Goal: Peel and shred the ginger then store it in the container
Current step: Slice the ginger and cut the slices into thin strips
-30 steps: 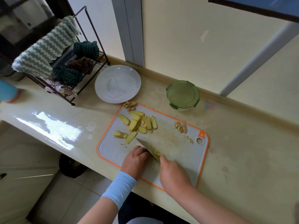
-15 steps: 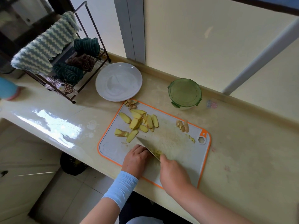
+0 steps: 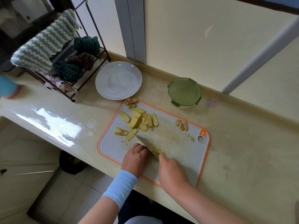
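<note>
A grey cutting board (image 3: 182,152) with an orange rim lies on the counter. Yellow ginger slices (image 3: 139,120) are piled at its far left, and peel scraps (image 3: 182,125) lie at the far right. My right hand (image 3: 172,172) grips a knife (image 3: 146,143) whose blade stands on the board. Beside the blade sits a small heap of shredded ginger (image 3: 156,151). My left hand (image 3: 135,157) has its fingers curled down on ginger just left of the blade; that piece is hidden. The green-lidded container (image 3: 184,92) stands shut behind the board.
A white plate (image 3: 119,80) sits behind the board's left corner. A wire rack (image 3: 64,62) with cloths stands at the far left. More peel bits (image 3: 130,102) lie at the board's far left corner. The counter edge runs just under my wrists.
Both hands and the knife stay at the same spot on the board. Only the view has shifted slightly.
</note>
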Motion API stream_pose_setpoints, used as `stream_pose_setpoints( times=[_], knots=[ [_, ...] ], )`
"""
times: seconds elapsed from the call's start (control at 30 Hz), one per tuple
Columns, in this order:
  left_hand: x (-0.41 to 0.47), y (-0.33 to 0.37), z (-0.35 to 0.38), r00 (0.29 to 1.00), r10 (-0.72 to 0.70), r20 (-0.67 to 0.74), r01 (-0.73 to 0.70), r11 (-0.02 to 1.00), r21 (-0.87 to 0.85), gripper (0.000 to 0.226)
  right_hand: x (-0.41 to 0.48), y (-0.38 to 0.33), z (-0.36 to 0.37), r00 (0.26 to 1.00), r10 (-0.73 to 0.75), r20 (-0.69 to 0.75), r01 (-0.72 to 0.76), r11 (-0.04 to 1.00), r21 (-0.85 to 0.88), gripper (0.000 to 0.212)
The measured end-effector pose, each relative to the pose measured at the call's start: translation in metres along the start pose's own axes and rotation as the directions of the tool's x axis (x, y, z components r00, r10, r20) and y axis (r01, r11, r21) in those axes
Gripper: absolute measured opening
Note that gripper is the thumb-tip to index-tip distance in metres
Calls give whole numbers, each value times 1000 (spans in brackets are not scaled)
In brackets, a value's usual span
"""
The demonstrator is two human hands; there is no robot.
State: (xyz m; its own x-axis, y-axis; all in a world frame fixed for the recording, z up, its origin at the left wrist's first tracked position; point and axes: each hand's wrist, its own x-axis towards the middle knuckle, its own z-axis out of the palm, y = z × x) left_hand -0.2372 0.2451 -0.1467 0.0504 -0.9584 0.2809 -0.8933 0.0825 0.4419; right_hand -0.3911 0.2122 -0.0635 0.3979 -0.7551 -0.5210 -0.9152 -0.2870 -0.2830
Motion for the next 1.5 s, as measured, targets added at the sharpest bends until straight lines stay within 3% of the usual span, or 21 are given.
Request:
stream_pose_setpoints(
  times=[0.13, 0.3, 0.4, 0.5, 0.63, 0.8, 0.9, 1.03, 1.1, 1.2, 1.5],
  knots=[
    [0, 1, -1, 1000, -6, 24, 7, 1000, -8, 12, 16, -12, -2, 999, -20, -29, 20, 1000, 4, 32],
    [0, 2, -4, 997, -45, 67, 44, 999, 8, 24, 12, -9, -3, 998, -34, -50, 35, 999, 17, 27],
    [0, 1, -4, 998, -37, 55, 37, 999, 3, 14, -1, 3, 3, 999, -10, -48, 12, 999, 29, 34],
    [0, 1, -2, 995, -58, 85, 58, 998, 6, 25, -1, 2, 3, 1000, 5, -6, -5, 1000, 26, 40],
    [2, 6, -5, 996, -30, 86, 28, 999, 22, 12, 13, -15, -4, 1000, -13, -10, 14, 1000, 25, 33],
    [2, 5, -6, 991, -62, 118, 55, 997, 55, 18, 10, -13, -7, 1000, -1, -29, 3, 999, 44, 26],
    [3, 5, -6, 990, -67, 126, 61, 997, 54, 28, -3, -3, -2, 1000, 5, -27, -4, 999, 40, 34],
    [3, 7, -7, 984, -103, 144, 95, 994, 60, 23, 1, -5, 2, 1000, 16, 5, -16, 1000, -2, 48],
    [3, 7, -8, 984, -95, 153, 87, 995, 56, 14, 8, -10, 1, 1000, -8, -5, 8, 1000, 0, 45],
    [4, 7, -8, 972, -113, 204, 105, 993, 53, 29, 15, -15, -2, 1000, -26, -16, 26, 1000, 11, 39],
    [3, 6, -6, 968, -140, 209, 133, 990, 48, 32, -3, 4, 4, 1000, -10, -22, 11, 999, 35, 39]
  ],
)
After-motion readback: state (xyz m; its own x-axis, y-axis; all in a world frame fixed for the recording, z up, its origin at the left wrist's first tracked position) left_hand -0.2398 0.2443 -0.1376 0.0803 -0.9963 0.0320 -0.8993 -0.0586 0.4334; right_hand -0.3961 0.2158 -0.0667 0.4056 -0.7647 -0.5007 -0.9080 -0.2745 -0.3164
